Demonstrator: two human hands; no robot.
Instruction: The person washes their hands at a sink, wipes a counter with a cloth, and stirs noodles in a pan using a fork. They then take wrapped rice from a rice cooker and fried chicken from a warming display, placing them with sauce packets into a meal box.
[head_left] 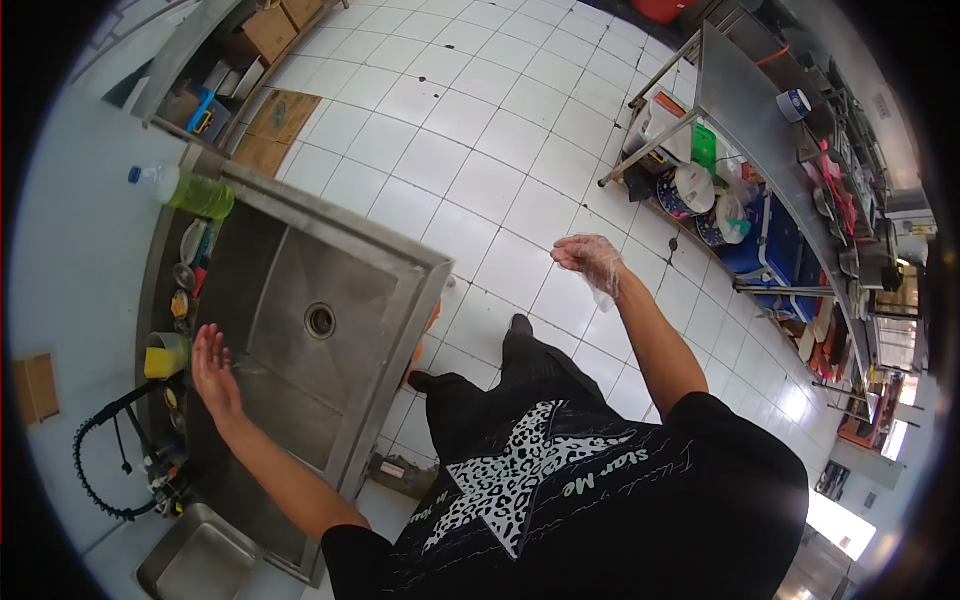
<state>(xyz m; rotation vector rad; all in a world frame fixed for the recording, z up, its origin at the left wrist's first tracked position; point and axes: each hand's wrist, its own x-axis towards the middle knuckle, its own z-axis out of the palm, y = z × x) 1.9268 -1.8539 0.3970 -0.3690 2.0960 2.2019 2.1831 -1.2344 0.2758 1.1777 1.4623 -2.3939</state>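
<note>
My left hand (214,372) is held above the left side of the steel sink (290,390), fingers stretched out and nothing in them. Beside it on the sink's back ledge stands a container with a yellow sponge (160,362). My right hand (590,262) is out over the tiled floor, away from any surface. A thin clear plastic glove (606,285) hangs loosely about that hand, its cuff near the wrist. The fingers there are bent and close together, with no object visible between them.
On the sink's corner lies a bottle of yellow-green liquid (195,192). A black spring-hose faucet (130,430) rises at the lower left. To the right, a steel table (745,110) holds a roll of tape, with bins and a blue cooler (775,240) underneath.
</note>
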